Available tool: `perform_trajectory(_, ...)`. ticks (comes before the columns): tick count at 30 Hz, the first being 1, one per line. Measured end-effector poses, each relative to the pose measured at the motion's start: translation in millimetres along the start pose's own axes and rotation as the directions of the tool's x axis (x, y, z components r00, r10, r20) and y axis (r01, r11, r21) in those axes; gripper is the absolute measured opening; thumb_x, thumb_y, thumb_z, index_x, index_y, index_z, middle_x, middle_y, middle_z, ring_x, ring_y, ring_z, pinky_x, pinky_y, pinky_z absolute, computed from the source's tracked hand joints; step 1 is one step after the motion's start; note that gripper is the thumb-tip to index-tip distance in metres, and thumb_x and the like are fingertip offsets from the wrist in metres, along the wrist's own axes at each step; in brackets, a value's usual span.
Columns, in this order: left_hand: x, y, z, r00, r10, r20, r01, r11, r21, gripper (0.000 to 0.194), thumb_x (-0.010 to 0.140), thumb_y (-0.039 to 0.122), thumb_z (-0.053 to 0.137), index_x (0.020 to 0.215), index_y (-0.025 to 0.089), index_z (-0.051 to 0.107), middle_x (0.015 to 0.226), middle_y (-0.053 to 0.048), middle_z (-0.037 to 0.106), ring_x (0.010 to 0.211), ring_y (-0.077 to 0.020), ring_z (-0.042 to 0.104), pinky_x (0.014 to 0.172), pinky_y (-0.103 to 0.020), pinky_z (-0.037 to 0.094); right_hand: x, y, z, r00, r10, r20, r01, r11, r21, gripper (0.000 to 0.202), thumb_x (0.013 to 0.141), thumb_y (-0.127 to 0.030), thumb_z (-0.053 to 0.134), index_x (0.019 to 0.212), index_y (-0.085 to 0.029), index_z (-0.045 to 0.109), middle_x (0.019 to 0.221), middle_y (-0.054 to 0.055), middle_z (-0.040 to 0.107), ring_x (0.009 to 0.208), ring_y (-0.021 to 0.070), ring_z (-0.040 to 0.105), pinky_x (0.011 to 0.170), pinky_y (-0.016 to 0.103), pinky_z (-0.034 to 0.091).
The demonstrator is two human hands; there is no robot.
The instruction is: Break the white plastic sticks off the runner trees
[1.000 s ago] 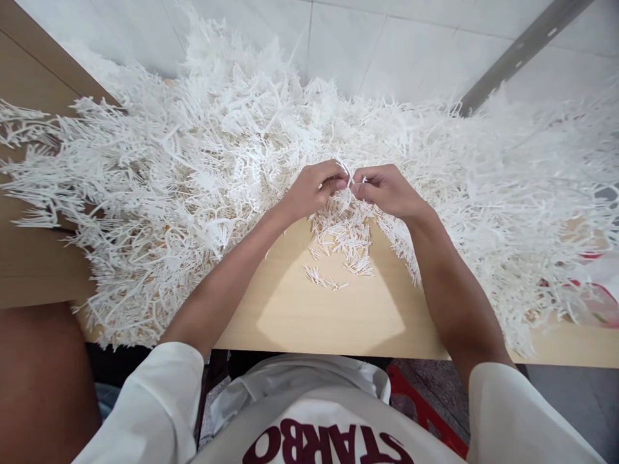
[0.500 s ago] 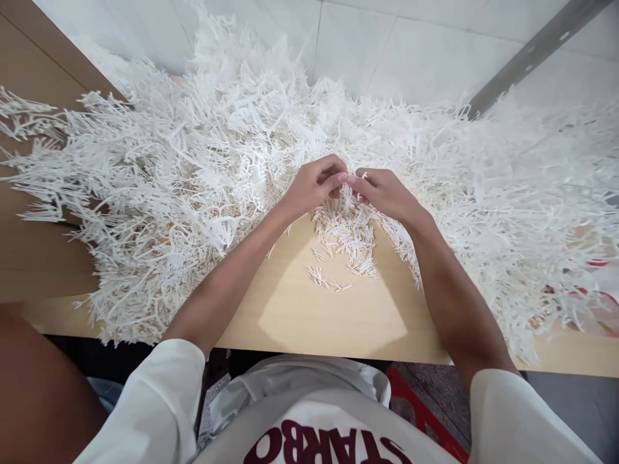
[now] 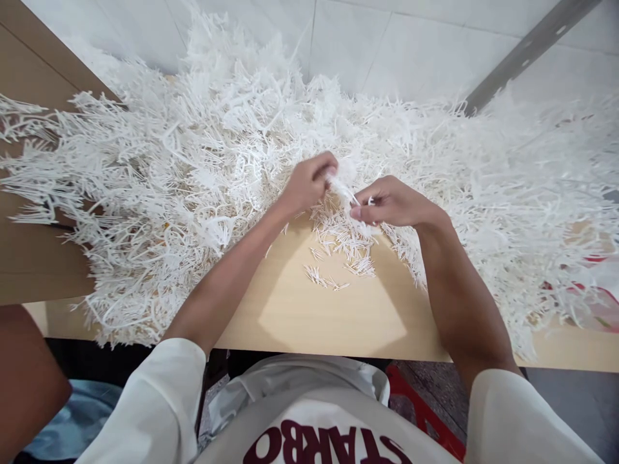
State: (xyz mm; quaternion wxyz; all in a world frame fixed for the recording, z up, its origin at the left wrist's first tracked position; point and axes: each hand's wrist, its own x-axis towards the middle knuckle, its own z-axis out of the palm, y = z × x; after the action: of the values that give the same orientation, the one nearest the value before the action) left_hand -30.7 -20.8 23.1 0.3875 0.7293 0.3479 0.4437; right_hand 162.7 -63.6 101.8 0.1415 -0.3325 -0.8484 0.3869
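My left hand is closed, its fingertips pinching one end of a white branched plastic strip, slightly blurred. The strip slants down to my right hand, whose thumb and fingers pinch its other end. Below both hands, small loose white sticks lie scattered on the pale wooden table. A large heap of similar white branched plastic pieces surrounds the hands on the left, behind and on the right.
A cardboard box stands at the left. Behind the heap are a tiled wall and a slanting grey metal bar. A red-edged clear bag lies at the right. Another person's bare limb shows at lower left.
My hands have moved apart: the right one came down and turned, the left shifted slightly left. The strip now stretches between them. The other person's limb drew back to the left.
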Motion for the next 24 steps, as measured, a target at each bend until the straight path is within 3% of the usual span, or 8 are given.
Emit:
perform_trajectory(2,2.4,-4.6,-6.6,0.998,-0.052,-0.036,0.05,0.997,-0.055,0.015,0.094,0.023,0.047,0.081,0.02,0.054,0.062,0.004,0.053,0.052,-0.0072,0.05,0.053,-0.022,0.043,-0.8,-7.5,-0.4,1.0,-0.011,-0.004,0.011,0.999,0.046,0.042,0.088,-0.043,0.064,0.056,-0.017,0.055,0.049,-0.005,0.052,0.046,0.0038,0.041,0.046,0.023,0.027)
perform_trajectory(6,4.0,-4.8,-10.2,0.999,-0.011,0.05,0.014,0.998,-0.062,0.01,0.089,0.018,0.049,0.084,0.02,0.058,0.072,0.002,0.06,0.066,-0.0093,0.058,0.067,-0.026,0.049,3.7,-8.0,1.7,0.942,0.11,-0.316,-0.103,0.994,0.039,0.044,0.09,-0.053,0.06,0.063,-0.018,0.057,0.054,-0.002,0.057,0.05,0.0064,0.048,0.05,0.024,0.032)
perform_trajectory(8,3.2,0.0,-8.7,0.998,0.06,0.014,-0.06,0.998,-0.008,0.014,0.089,0.018,0.049,0.08,0.019,0.059,0.08,-0.001,0.064,0.077,-0.0118,0.06,0.076,-0.03,0.051,5.6,-1.8,1.8,0.908,0.174,-0.38,-0.183,0.983,0.011,0.044,0.091,-0.054,0.057,0.066,-0.018,0.059,0.055,-0.002,0.056,0.051,0.0074,0.047,0.052,0.026,0.032)
perform_trajectory(12,1.6,10.2,-7.5,0.981,0.137,-0.139,-0.131,0.99,0.053,0.02,0.092,0.035,0.054,0.08,0.02,0.06,0.087,-0.002,0.065,0.081,-0.0127,0.06,0.076,-0.03,0.049,6.9,9.8,1.5,0.893,0.213,-0.395,-0.254,0.966,-0.053,0.042,0.092,-0.055,0.054,0.071,-0.019,0.06,0.057,-0.002,0.056,0.052,0.0085,0.046,0.054,0.027,0.031)
perform_trajectory(18,3.7,10.1,-6.8,0.993,0.081,0.089,-0.084,0.996,0.032,0.04,0.085,0.059,0.062,0.087,0.02,0.063,0.08,0.0,0.066,0.071,-0.0103,0.059,0.066,-0.025,0.046,9.0,13.2,4.8,0.916,0.179,-0.358,-0.244,0.959,-0.145,0.045,0.093,-0.058,0.051,0.07,-0.02,0.057,0.063,-0.002,0.055,0.058,0.0097,0.044,0.06,0.027,0.031)
perform_trajectory(21,4.2,7.7,-6.5,0.991,0.089,0.099,-0.093,0.995,0.034,0.04,0.086,0.058,0.06,0.086,0.019,0.062,0.082,-0.001,0.066,0.074,-0.0107,0.06,0.068,-0.025,0.046,9.6,14.7,5.9,0.929,0.133,-0.345,-0.213,0.955,-0.205,0.046,0.094,-0.058,0.049,0.067,-0.02,0.054,0.058,-0.003,0.047,0.056,0.0093,0.036,0.059,0.027,0.027)
perform_trajectory(24,3.0,11.2,-7.3,0.977,0.101,0.19,-0.114,0.992,0.06,0.029,0.091,0.047,0.056,0.089,0.019,0.062,0.084,-0.002,0.066,0.076,-0.0111,0.06,0.07,-0.025,0.046,9.2,15.7,6.6,0.942,0.093,-0.322,-0.173,0.958,-0.228,0.045,0.094,-0.053,0.05,0.063,-0.02,0.049,0.054,-0.005,0.036,0.054,0.0085,0.028,0.057,0.027,0.023)
